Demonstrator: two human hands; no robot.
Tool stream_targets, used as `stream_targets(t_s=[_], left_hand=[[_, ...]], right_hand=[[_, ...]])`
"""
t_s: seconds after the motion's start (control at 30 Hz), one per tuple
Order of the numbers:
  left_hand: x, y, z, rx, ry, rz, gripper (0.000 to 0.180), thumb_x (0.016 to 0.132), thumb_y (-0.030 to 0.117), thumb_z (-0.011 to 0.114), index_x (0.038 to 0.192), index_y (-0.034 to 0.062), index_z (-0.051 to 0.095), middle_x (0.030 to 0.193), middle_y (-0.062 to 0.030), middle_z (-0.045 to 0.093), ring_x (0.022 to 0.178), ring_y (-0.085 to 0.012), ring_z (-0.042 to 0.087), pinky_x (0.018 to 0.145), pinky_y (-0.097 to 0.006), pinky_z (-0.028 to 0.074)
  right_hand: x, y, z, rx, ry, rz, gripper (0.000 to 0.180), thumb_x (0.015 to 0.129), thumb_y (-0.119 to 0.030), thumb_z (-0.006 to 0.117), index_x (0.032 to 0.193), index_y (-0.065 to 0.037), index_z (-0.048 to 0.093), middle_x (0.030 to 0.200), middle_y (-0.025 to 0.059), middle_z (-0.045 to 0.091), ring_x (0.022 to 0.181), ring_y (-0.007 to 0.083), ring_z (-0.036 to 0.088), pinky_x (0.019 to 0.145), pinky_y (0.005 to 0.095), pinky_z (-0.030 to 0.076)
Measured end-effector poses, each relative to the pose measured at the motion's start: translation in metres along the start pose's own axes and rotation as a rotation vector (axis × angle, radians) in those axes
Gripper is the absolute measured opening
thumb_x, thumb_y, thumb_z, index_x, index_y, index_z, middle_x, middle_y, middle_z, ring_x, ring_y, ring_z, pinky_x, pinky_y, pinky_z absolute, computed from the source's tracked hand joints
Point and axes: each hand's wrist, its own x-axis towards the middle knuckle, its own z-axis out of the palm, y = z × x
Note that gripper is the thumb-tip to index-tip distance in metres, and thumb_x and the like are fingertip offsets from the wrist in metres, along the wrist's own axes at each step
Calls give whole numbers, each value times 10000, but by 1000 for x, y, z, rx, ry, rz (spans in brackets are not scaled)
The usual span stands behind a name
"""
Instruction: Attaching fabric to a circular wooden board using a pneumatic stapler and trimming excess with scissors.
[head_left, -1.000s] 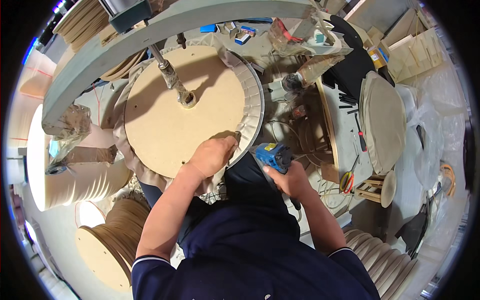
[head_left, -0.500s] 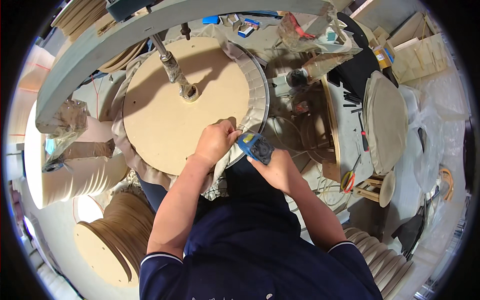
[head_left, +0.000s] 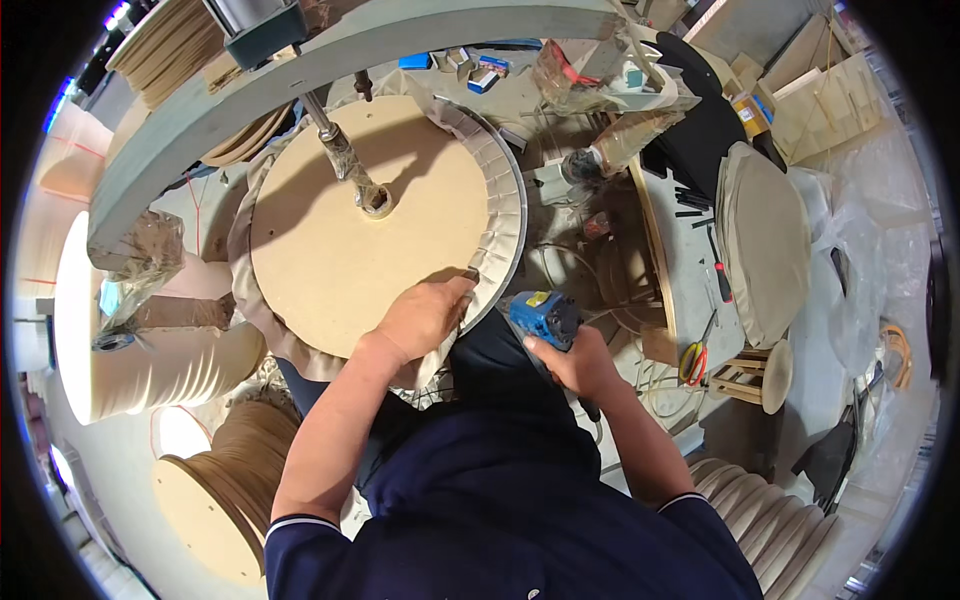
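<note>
Blue power tool [head_left: 543,316] in closed right hand [head_left: 582,362], half-curled left hand [head_left: 425,318] at beige cloth [head_left: 507,205] rimming round board [head_left: 330,265], with any pinch unclear.

Hands: two, one left hand [head_left: 425,315], one right hand [head_left: 580,358]. Handheld blue power tool [head_left: 540,316]: one. Round wooden board [head_left: 340,255] under the spindle: one. Pleated beige fabric cover [head_left: 506,210] around it: one. Curved grey machine arm [head_left: 150,170]: one. Metal spindle [head_left: 324,122]: one. Scissors [head_left: 695,360], red-yellow handles: one pair. Red-handled screwdriver [head_left: 722,278]: one. Small slatted wooden stool [head_left: 776,378]: one. Orange coil [head_left: 898,360]: one. Stacks of thin round boards: at least two, lower left stack [head_left: 205,520] and upper left stack [head_left: 165,50]; boards too many to count. Pile of beige rounds [head_left: 766,250] on the right: one, layers unclear. Black strips [head_left: 690,198]: several, overlapping, exact count unclear.
</note>
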Motion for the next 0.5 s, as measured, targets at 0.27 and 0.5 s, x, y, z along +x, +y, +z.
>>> stream_targets(t_s=[0.27, 0.5], left_hand=[[14, -4, 2, -68, 79, -239, 254, 984, 286, 689, 991, 33, 665, 859, -208, 708, 818, -406, 680, 759, -486, 541], [21, -5, 7, -160, 171, -305, 276, 944, 286, 758, 907, 27, 670, 784, -195, 695, 743, -392, 669, 713, -471, 538]], right_hand=[[10, -14, 9, -137, -106, -28, 367, 930, -307, 766, 1134, -4, 724, 971, 253, 738, 1015, 408, 718, 802, 409, 566], [29, -39, 18, -173, -85, -35, 362, 929, -313, 755, 1119, -6, 720, 974, 242, 742, 1016, 427, 705, 802, 413, 564]])
